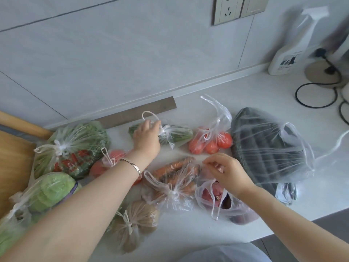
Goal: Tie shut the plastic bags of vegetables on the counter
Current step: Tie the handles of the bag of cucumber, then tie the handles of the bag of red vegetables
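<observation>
Several clear plastic bags of vegetables lie on the white counter [236, 95]. My left hand [146, 136] grips the knotted neck of the cucumber bag [177, 136] near the wall. My right hand [225, 171] hovers with loosely curled fingers over an untied bag of reddish vegetables [222, 203]; whether it pinches the plastic is unclear. The tomato bag [211, 142] has loose handles standing up. The carrot bag [175, 178], potato bag [132, 222], cabbage bag [49, 190], leafy greens bag [75, 146] and a second tomato bag [105, 163] are knotted. A large dark vegetable bag [268, 146] lies at the right.
A wooden cutting board [13, 163] and rolling pin [20, 123] lie at the left. A white spray bottle [289, 53], a round appliance base [321, 70] and black cables [317, 95] stand at the back right. The counter's front edge runs lower right.
</observation>
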Motion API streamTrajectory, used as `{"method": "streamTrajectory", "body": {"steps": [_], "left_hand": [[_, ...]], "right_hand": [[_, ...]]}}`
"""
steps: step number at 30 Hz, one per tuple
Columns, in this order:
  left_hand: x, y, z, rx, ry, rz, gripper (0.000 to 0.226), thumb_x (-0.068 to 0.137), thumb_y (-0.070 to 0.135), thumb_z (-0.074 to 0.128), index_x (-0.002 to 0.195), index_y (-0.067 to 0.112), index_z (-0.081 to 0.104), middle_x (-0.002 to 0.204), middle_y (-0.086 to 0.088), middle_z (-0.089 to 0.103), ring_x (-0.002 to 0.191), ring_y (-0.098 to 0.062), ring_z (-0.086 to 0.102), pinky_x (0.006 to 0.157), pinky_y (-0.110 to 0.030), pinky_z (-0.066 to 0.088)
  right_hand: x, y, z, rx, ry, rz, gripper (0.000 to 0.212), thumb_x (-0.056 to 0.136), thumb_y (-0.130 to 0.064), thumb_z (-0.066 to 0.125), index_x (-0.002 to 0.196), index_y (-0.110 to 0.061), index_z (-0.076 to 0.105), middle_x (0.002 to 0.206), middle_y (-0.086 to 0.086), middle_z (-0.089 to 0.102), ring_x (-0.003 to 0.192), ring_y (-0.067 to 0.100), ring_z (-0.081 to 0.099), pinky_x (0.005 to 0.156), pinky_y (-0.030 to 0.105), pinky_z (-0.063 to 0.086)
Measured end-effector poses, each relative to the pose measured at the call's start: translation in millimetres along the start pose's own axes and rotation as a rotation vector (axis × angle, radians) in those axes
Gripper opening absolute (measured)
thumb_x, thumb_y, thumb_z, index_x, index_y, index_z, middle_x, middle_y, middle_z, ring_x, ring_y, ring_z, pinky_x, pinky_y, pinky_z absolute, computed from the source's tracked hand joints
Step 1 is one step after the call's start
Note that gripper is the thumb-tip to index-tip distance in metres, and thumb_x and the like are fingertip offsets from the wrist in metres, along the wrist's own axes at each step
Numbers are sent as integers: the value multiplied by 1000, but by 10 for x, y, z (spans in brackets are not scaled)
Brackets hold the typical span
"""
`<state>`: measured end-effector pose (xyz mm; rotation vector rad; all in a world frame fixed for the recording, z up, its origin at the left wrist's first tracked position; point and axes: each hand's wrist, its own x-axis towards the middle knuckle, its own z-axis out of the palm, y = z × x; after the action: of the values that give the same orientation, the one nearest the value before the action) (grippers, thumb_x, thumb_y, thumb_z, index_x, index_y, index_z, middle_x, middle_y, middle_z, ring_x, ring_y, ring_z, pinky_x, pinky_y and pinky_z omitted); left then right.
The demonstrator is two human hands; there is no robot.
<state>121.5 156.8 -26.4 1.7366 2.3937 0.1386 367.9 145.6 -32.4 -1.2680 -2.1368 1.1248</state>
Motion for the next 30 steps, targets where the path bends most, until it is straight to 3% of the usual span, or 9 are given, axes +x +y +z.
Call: {"method": "streamTrajectory", "body": {"steps": [5, 8, 11, 14, 16, 21, 23, 25, 30], "left_hand": [[-692, 587, -8, -197, -290, 309, 47, 88, 35, 54, 131, 19, 43, 136, -2, 45, 125, -20, 46, 104, -31, 38], [-1057, 916, 55, -316, -613, 205, 69, 79, 58, 57, 136, 25, 35, 140, 4, 41, 124, -17, 45, 96, -28, 37], [-1224, 1051, 239, -271, -567, 190, 63, 79, 46, 62, 131, 20, 37, 131, -3, 49, 118, -24, 49, 92, -30, 42], [-1250, 1033, 368, -93, -476, 320, 49, 84, 15, 53, 130, 20, 37, 119, -11, 53, 108, -32, 54, 86, -39, 47], [-1232, 993, 390, -72, -440, 357, 57, 83, 3, 48, 134, 25, 33, 117, -11, 50, 102, -32, 55, 80, -38, 45], [-1070, 918, 310, 74, -248, 608, 57, 89, 4, 41, 138, 32, 31, 106, -6, 40, 95, -22, 41, 72, -34, 34], [-1025, 954, 279, 123, -299, 697, 32, 91, 14, 42, 120, 15, 54, 111, -8, 47, 107, -25, 43, 88, -36, 35], [-998, 974, 329, 129, -201, 793, 21, 83, 22, 52, 88, 9, 68, 98, -7, 56, 95, -27, 53, 84, -35, 42], [-904, 1023, 112, -561, -116, 452, 29, 81, 16, 59, 53, 14, 54, 90, 6, 57, 62, -3, 49, 63, -8, 34]], "right_hand": [[-84, 42, -309, -112, -37, 117, 20, 84, -28, 63, 100, -18, 69, 91, -11, 60, 84, 4, 57, 85, 19, 48], [-181, 37, -482, -414, -221, 340, 60, 76, -65, 52, 121, -25, 52, 115, -2, 55, 107, 19, 53, 96, 38, 44], [-303, 98, -574, -658, -391, 500, 75, 72, -71, 49, 127, -20, 41, 110, 2, 55, 98, 21, 54, 79, 31, 45], [-389, 187, -571, -646, -453, 520, 46, 81, -51, 54, 108, -14, 46, 82, -4, 51, 73, 16, 51, 59, 23, 38], [-407, 234, -556, -564, -400, 508, 24, 89, -35, 51, 91, -10, 48, 71, -5, 49, 68, 16, 51, 55, 22, 37], [-466, 79, -646, -211, 7, 293, 26, 94, -19, 43, 72, -12, 53, 59, -5, 51, 55, 18, 47, 52, 21, 34], [-495, -52, -685, -100, 145, 211, 19, 92, -9, 46, 80, -17, 57, 67, -8, 57, 60, 10, 51, 56, 13, 38], [-551, -141, -673, -27, 217, 181, 23, 90, -4, 47, 80, -22, 57, 73, -8, 61, 64, 10, 54, 60, 9, 39], [-665, -206, -557, 266, 475, 325, 17, 87, -23, 58, 70, -20, 57, 63, -10, 59, 56, -1, 53, 50, 7, 38]]}}
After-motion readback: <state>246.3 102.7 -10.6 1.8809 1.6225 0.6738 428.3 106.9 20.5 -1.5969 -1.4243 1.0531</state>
